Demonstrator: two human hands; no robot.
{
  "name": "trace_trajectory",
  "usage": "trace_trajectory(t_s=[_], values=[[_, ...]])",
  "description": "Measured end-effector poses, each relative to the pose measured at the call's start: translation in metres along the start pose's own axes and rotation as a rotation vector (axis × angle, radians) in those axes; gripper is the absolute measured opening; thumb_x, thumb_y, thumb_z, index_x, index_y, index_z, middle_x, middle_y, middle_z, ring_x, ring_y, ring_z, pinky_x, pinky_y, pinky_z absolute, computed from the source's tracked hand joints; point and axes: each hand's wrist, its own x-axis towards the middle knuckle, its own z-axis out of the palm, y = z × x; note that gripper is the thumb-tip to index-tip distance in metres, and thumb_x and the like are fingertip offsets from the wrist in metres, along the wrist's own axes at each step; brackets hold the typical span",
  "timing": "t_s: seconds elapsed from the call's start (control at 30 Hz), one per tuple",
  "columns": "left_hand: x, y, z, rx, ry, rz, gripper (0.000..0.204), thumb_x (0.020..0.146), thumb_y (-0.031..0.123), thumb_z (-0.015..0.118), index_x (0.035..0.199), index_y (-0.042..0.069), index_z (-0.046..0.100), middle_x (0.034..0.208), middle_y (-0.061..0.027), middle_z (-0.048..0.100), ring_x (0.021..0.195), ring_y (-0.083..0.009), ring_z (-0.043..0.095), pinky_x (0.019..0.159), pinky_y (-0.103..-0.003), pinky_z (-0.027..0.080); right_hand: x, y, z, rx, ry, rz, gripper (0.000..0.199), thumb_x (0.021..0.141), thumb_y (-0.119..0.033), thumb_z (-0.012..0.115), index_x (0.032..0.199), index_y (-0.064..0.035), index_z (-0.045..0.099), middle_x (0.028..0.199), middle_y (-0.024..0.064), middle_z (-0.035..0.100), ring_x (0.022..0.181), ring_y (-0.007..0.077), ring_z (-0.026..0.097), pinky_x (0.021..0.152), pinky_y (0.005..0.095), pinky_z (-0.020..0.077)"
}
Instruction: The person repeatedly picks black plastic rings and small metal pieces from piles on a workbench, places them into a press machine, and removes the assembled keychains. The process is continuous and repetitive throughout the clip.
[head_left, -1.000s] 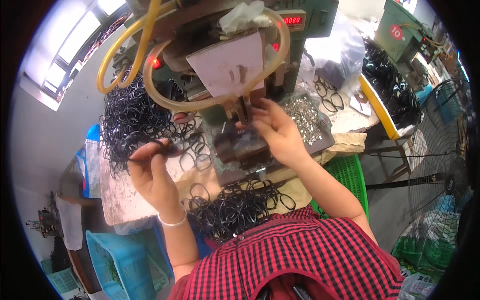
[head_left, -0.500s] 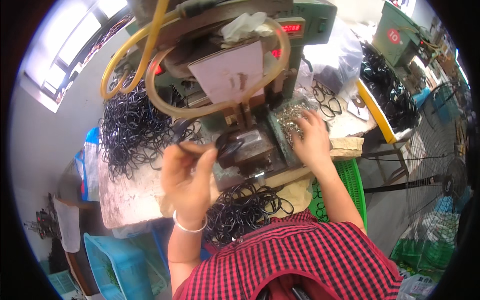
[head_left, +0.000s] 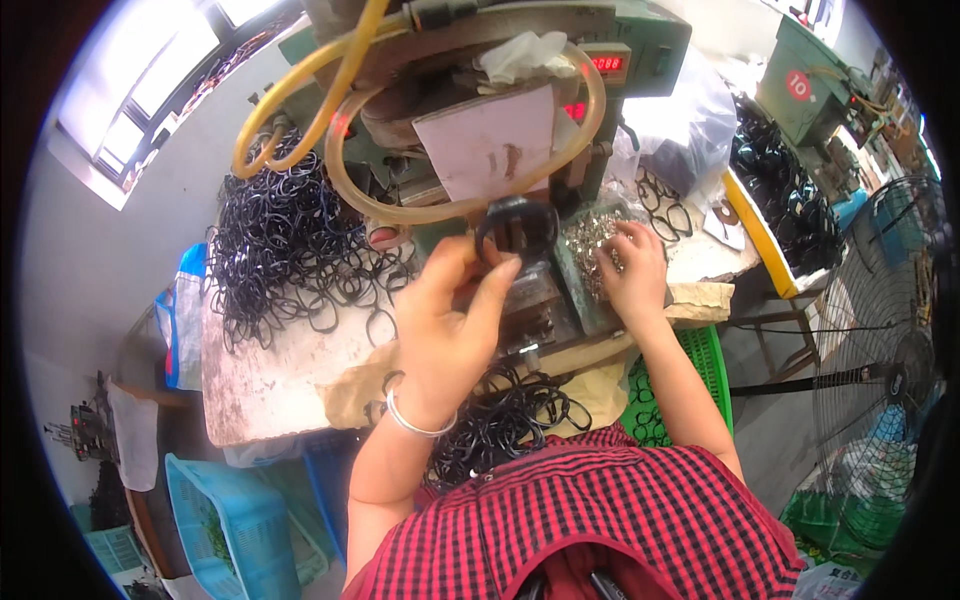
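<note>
My left hand (head_left: 450,325) is closed, thumb against fingers, on a black eyeglass frame (head_left: 548,228) with rounded loops. It holds the frame up in front of the green bench machine (head_left: 640,62), over the metal fixture (head_left: 530,292). My right hand (head_left: 638,278) reaches over a heap of small metal pieces (head_left: 584,240) right of the fixture. Its fingers are bent and apart, with the fingertips at the heap; whether they touch a piece is too small to tell. A white bangle (head_left: 420,430) circles my left wrist.
Tangled black frames (head_left: 275,250) pile up at the table's left; more (head_left: 500,420) lie before my body. A yellowish hose (head_left: 345,190) loops round a white card (head_left: 490,145). A green basket (head_left: 712,370), a fan (head_left: 870,340) and a yellow-edged box (head_left: 762,235) stand right.
My left hand has moved right and up, bringing the black frame before the machine. My right hand stays at the metal pieces, its fingers drawn in a little. The whole view has shifted slightly.
</note>
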Motion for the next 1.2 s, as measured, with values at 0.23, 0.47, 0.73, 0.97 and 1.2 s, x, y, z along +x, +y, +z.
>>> trace_trajectory(t_s=[0.23, 0.47, 0.73, 0.97, 1.2], values=[[0.010, -0.001, 0.004, 0.050, -0.010, 0.007, 0.015, 0.092, 0.002, 0.071, 0.099, -0.002, 0.059, 0.087, 0.0002, 0.065, 0.080, -0.0048, 0.059, 0.073, -0.019, 0.046, 0.000, -0.005, -0.004, 0.039, -0.026, 0.037, 0.011, 0.078, -0.016, 0.078, 0.082, -0.0111, 0.069, 0.106, 0.0056, 0.067, 0.105, 0.0295, 0.061, 0.079, 0.0413, 0.0516], [-0.019, 0.001, 0.002, 0.066, 0.089, 0.010, 0.019, 0.092, -0.003, 0.066, 0.110, -0.004, 0.060, 0.103, -0.0125, 0.070, 0.101, -0.0190, 0.068, 0.090, -0.029, 0.052, 0.008, -0.011, 0.023, -0.063, -0.090, -0.222, 0.012, 0.076, -0.010, 0.070, 0.086, -0.0096, 0.066, 0.106, 0.0076, 0.067, 0.104, 0.0295, 0.062, 0.071, 0.0411, 0.0531], [-0.044, -0.052, -0.138, 0.609, 0.567, 0.160, 0.010, 0.094, 0.000, 0.065, 0.103, 0.002, 0.067, 0.106, -0.0088, 0.069, 0.099, -0.0190, 0.064, 0.092, -0.032, 0.049, -0.014, 0.004, -0.026, 0.324, -0.041, 0.241, 0.015, 0.086, -0.006, 0.071, 0.100, -0.0032, 0.072, 0.093, 0.0133, 0.071, 0.085, 0.0263, 0.068, 0.078, 0.0360, 0.0532], [-0.018, -0.150, -0.165, 1.169, 0.032, 0.026, 0.013, 0.076, 0.015, 0.080, 0.080, 0.007, 0.071, 0.089, -0.0098, 0.060, 0.089, -0.0298, 0.057, 0.079, -0.041, 0.048, -0.003, -0.020, -0.011, 0.296, -0.080, 0.110, 0.012, 0.086, -0.011, 0.071, 0.097, -0.0074, 0.073, 0.088, 0.0142, 0.072, 0.084, 0.0305, 0.069, 0.077, 0.0379, 0.0533], [-0.019, -0.215, -0.163, 1.052, 0.209, -0.273, 0.016, 0.085, 0.021, 0.075, 0.087, 0.005, 0.076, 0.093, -0.0123, 0.063, 0.084, -0.0254, 0.064, 0.078, -0.035, 0.052, -0.031, 0.006, -0.041, 0.316, -0.087, 0.323, 0.014, 0.084, -0.007, 0.069, 0.097, -0.0058, 0.066, 0.085, 0.0113, 0.071, 0.078, 0.0269, 0.070, 0.071, 0.0360, 0.0534]])
